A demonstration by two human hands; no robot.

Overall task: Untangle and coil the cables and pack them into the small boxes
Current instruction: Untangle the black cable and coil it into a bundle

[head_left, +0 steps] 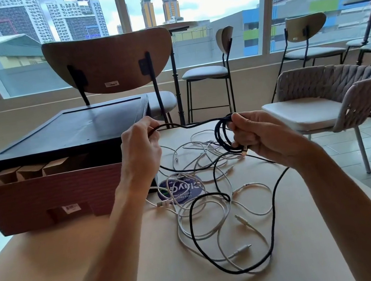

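My right hand point(261, 136) grips a small coil of black cable point(221, 135) above the table. From the coil a black strand runs left to my left hand point(141, 147), which pinches it. The rest of the black cable point(271, 214) trails down and loops across the tabletop. Several white cables point(207, 220) lie tangled under and around it. Small brown boxes point(30, 170) stand in a row inside a large cardboard box point(42, 201) at the left.
A dark lid point(72, 129) rests on top of the cardboard box. A round blue sticker point(180, 190) lies under the cables. The beige table point(104, 276) ends at the right, beside a woven chair point(334, 95). A wooden chair point(107, 62) stands behind.
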